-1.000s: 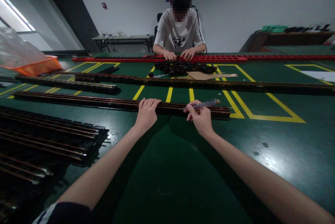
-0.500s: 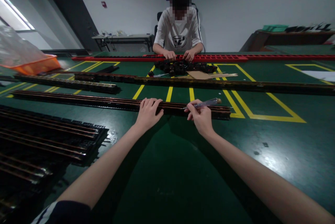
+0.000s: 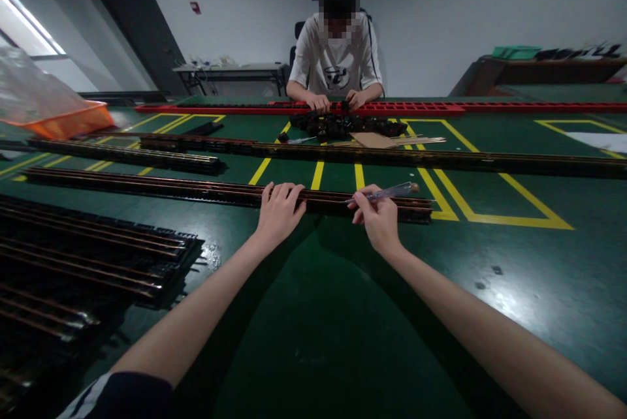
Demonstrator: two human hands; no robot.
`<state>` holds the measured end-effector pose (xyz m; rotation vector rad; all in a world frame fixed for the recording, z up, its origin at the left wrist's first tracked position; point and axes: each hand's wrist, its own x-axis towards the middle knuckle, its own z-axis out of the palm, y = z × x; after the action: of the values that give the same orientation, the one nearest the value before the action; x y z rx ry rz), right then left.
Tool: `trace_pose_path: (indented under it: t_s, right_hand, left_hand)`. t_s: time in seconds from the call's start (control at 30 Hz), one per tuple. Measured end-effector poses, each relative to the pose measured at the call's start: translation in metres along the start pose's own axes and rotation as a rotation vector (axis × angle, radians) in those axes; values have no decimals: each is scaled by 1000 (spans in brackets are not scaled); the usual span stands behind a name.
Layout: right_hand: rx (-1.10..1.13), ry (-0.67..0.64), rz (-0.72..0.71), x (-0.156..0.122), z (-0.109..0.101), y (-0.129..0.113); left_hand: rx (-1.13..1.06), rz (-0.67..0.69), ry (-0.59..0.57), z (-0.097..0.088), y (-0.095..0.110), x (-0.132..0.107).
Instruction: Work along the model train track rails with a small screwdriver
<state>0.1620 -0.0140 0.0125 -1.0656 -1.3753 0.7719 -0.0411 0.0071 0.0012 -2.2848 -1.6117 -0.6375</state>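
Observation:
A long black rail with copper-coloured strips (image 3: 210, 192) lies across the table in front of me. My left hand (image 3: 280, 213) grips it near the middle, fingers over the top and thumb on the near side. To the right, my right hand (image 3: 379, 220) is closed around a screwdriver with a clear handle (image 3: 394, 191). The screwdriver slants, its handle pointing up and right. Its thin tip is at the rail's top, between my two hands; whether it touches the rail I cannot tell.
More black rails (image 3: 93, 246) lie at the left. Behind mine run a shorter rail (image 3: 127, 156) and a long one (image 3: 470, 159). A person (image 3: 337, 60) across the table handles small black parts near a black heap (image 3: 343, 125), cardboard (image 3: 375, 139) and a red frame (image 3: 421, 109). An orange basket (image 3: 68, 122) stands left.
My right hand and the screwdriver have shifted slightly to the right along the rail. My left hand stays in place. The person opposite has raised a small dark part.

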Motion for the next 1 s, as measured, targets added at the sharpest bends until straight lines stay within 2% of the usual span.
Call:
trace_pose_path:
  t_s: [0.37, 0.6, 1.0]
  right_hand:
    - [18, 58, 2, -1, 0, 0]
    - [-16, -34, -6, 0, 0, 0]
    - [-11, -10, -8, 0, 0, -2]
  left_hand:
    - [4, -20, 12, -1, 1, -1]
    - [17, -14, 22, 0, 1, -1]
    - [25, -3, 33, -1, 1, -2]
